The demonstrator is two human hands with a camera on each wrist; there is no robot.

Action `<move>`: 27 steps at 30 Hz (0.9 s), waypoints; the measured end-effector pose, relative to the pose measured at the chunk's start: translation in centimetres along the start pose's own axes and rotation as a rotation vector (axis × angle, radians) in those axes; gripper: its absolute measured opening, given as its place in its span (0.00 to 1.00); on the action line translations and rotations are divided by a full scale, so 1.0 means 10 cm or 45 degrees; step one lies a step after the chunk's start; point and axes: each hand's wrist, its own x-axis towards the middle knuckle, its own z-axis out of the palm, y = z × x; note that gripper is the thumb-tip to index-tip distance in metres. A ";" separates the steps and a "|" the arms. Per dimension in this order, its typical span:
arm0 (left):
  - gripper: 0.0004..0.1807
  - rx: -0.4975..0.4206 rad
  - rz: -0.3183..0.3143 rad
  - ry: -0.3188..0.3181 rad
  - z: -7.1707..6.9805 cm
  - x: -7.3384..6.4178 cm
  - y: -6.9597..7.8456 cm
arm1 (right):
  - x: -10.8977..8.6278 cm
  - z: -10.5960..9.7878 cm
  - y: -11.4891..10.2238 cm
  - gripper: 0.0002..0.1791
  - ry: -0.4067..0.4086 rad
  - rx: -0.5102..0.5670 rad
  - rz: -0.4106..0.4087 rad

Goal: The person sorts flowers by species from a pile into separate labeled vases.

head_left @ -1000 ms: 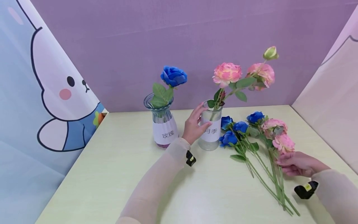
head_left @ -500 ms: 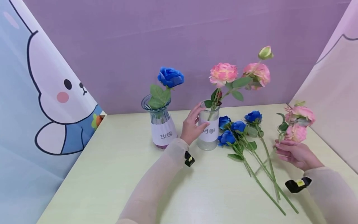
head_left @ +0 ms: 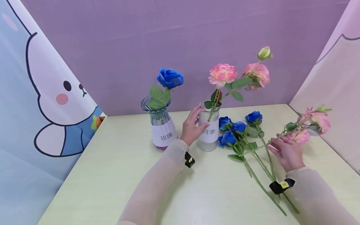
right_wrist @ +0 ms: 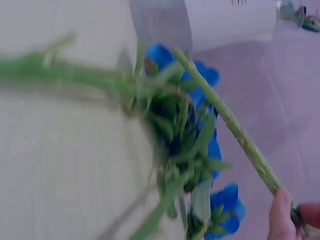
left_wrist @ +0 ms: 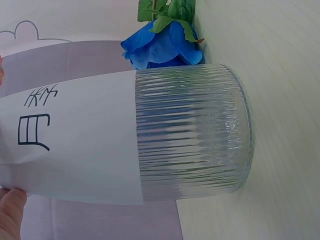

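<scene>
Held vase: ribbed glass, glossy. Label: paper, matt. Held stem: plastic-like, sl. rough. Table: smooth, w/ wood-like grain. Backdrop: matt cloth, w/ few creases.

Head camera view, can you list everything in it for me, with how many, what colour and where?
Ribbed vase: 1, bluish glass, left of the clear vase
Clear vase: 1, colourless glass, beside the left hand
Labels: 2, white, one on each vase
Upright blue flower: 1, blue, in the ribbed vase
Upright pink blooms: 2, pink, above the clear vase
Bud: 1, pale green, above them
Loose blue blooms: 4, blue, on the table
Pink spray: 1, pink and green, in the right hand
Table: 1, pale, underneath
Backdrop: 1, purple, behind
Rabbit-print panel: 1, mostly blue, left
Side panel: 1, pale pinkish, right
Wrist cameras: 2, black, at the wrists
Sleeves: 2, cream, on both arms
Left hand: 1, around the clear vase
Right hand: 1, pinching the spray's stem
</scene>
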 end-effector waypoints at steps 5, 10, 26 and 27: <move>0.29 -0.003 0.000 -0.002 0.00 0.01 -0.01 | -0.03 0.14 0.08 0.14 0.107 0.156 -0.016; 0.29 -0.003 0.001 0.002 0.01 0.00 -0.01 | -0.04 0.34 0.19 0.16 0.231 0.278 -0.008; 0.28 0.007 -0.036 0.006 -0.01 0.01 0.01 | -0.09 0.93 0.56 0.16 0.319 0.505 -0.417; 0.28 0.004 -0.039 0.002 -0.01 0.01 0.01 | -0.08 0.95 0.56 0.17 0.317 0.509 -0.458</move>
